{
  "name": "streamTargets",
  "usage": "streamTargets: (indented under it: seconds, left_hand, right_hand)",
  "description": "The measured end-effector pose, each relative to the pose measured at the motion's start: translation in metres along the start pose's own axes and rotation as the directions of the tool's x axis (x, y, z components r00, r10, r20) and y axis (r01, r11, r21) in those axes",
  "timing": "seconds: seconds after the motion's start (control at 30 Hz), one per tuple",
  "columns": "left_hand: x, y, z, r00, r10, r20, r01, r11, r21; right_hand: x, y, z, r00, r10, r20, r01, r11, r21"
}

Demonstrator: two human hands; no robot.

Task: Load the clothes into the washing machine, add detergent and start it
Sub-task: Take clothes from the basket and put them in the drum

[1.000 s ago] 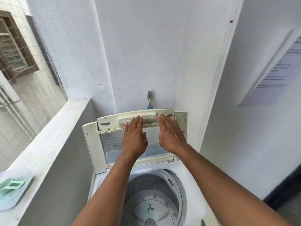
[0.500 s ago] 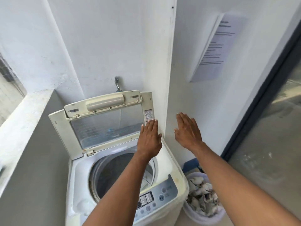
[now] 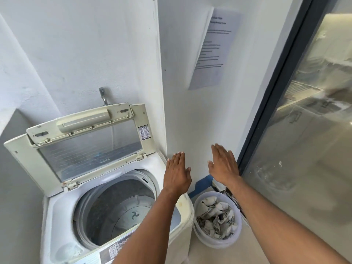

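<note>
With the lid (image 3: 85, 147) folded up and standing against the back wall, the washer (image 3: 57, 210) is wide open, and its drum (image 3: 122, 204) shows bare metal and the agitator at the bottom, no clothes inside! Both hands are out in the air, palms down. Left hand (image 3: 177, 173), fingers straight and together, holding nothing, hovers over the washer's right rear corner. Right hand (image 3: 223, 163), just as flat and just as empty, hangs to the right of it, in front of the white wall (image 3: 190, 111) and near the dark door frame (image 3: 276, 88). The two hands are near each other, not touching. And the clothes (image 3: 217, 218)? A crumpled grey-white heap sitting in the bucket (image 3: 215, 243) on the floor, just beside the washer's right side, below the right forearm. A strip of the control panel (image 3: 114, 250) peeks out at the washer's front edge, partly hidden by the left forearm. Up behind the lid, a tap (image 3: 103, 96) sticks out of the wall. Higher on the right wall, a printed sheet (image 3: 213, 50), text too small to read. Glass door (image 3: 314, 130) on the far right, full of reflections.
</note>
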State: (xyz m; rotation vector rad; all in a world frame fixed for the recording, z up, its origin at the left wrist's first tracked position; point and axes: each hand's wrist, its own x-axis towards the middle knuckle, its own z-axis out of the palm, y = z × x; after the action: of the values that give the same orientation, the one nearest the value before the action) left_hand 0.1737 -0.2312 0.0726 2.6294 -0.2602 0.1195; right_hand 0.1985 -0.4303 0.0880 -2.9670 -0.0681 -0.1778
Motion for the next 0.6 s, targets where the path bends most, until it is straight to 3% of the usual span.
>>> streamTargets:
  seconds: [0.27,0.6]
  left_hand:
    - [0.016,0.034,0.069,0.995,-0.088,0.041,0.087,0.996,0.023]
    - [0.049,0.095,0.171,0.928,-0.372,0.034,0.372,0.928,0.004]
  right_hand:
    - [0.015,0.065,0.042,0.993,-0.054,0.109,0.053,0.998,0.015]
    - [0.056,0.173,0.092,0.933,-0.255,0.252,0.241,0.967,0.084]
